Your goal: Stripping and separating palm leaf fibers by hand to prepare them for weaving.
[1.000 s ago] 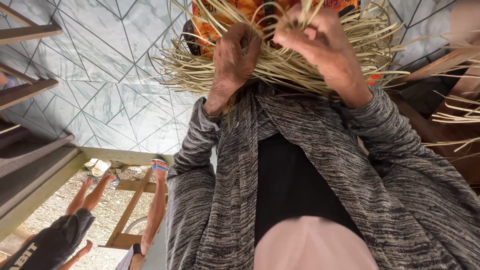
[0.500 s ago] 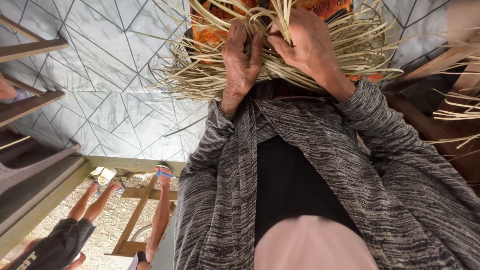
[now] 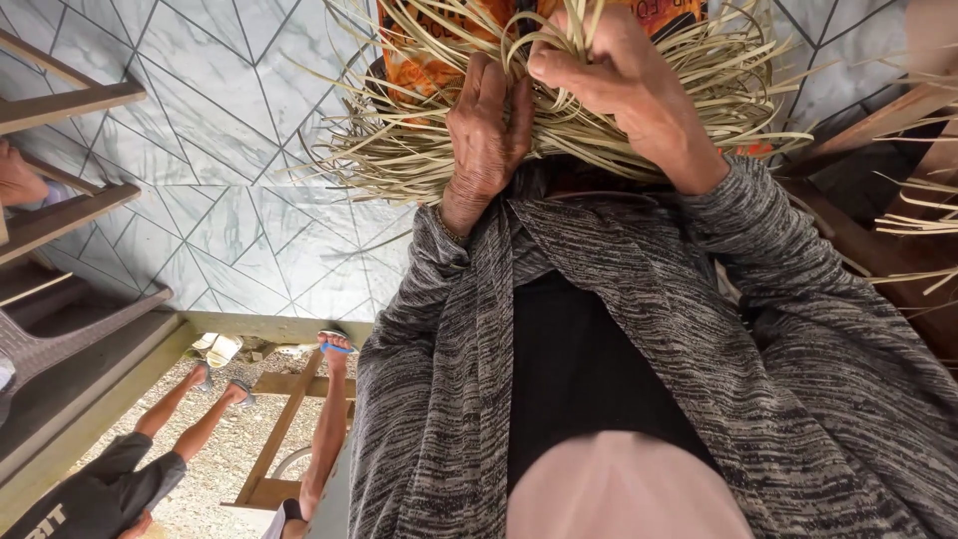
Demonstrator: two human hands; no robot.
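A bundle of pale, flat straw strips (image 3: 639, 120) fans out at the top of the head view, lying over an orange patterned cloth (image 3: 424, 60). My left hand (image 3: 486, 125) is closed around the bundle's middle, knuckles toward me. Just right of it, my right hand (image 3: 619, 85) pinches a few upright strips between thumb and fingers. Grey knit sleeves (image 3: 439, 329) cover both arms, and the ends of the strips run off the top edge.
Grey marbled floor tiles (image 3: 230, 150) lie to the left, with wooden steps (image 3: 70, 100) at the far left. Two other people's bare legs (image 3: 190, 419) and a wooden frame (image 3: 284, 419) show over gravel at lower left. More loose strips (image 3: 923, 225) lie at the right edge.
My right hand has shifted its pinch on the strips and lifted slightly. My left hand has slid a little right along the bundle. The legs at lower left have moved.
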